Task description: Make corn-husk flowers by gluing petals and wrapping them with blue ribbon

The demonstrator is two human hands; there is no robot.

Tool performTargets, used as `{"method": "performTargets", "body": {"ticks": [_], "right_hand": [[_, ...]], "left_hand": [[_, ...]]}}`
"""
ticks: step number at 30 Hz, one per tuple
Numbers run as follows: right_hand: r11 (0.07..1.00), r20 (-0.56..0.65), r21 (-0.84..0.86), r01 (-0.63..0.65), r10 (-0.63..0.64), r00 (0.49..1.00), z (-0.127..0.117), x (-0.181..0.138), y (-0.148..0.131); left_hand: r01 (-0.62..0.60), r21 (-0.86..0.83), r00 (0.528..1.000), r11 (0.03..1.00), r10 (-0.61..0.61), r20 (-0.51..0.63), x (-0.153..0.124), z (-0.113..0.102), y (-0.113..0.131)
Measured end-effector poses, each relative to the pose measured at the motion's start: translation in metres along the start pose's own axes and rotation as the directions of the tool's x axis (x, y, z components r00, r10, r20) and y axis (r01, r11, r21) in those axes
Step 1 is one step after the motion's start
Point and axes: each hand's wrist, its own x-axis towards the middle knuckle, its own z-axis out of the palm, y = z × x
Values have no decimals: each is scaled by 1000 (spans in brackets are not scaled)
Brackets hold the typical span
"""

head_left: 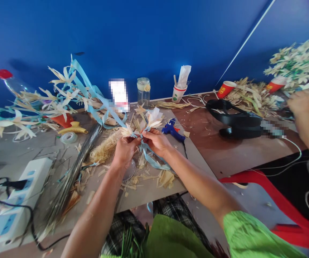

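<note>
My left hand [125, 151] pinches the stem of a pale husk flower [127, 130], its thumb and fingers pressed together. Beside it, my right hand [157, 141] closes on the same stem area below another pale flower [153, 118]. Light blue ribbon [151, 161] hangs from between the hands and loops onto the table; more blue ribbon [83, 77] rises behind to the left. My fingers partly hide the join. Just right of my right hand lies a blue glue gun [174, 130]. Left of my left hand is a fibrous, straw-coloured roll [104, 147].
Thin wires [73, 179] and a white power strip [17, 200] lie at left. Behind stand husk flowers [63, 96], a glass jar [143, 91] and a paper cup [179, 93]. Rightward are a black headset-like device [240, 123] and another person's hand [303, 102]. Husk scraps [166, 179] litter the table.
</note>
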Motion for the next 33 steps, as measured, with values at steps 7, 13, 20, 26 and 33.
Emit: {"method": "performTargets", "body": {"ticks": [7,13,20,26,33], "right_hand": [[1000,-37,-19,23,-24,999,0,1,1],[999,46,27,-27,26,999,-3,-1,0],[981,280,78,-175,147,949,-8,-4,-8],[987,289,51,-153,132,948,-12,-1,-6],[998,129,32,-56,52,990,-4,-3,-3]], "left_hand": [[-27,58,999,998,29,-36,0,-1,-1],[140,-107,988,984,-133,73,0,-2,1],[236,-183,960,954,-200,195,-4,-3,7],[130,-139,983,982,-110,146,-6,2,6],[-152,189,987,970,158,-20,-7,5,8]]}}
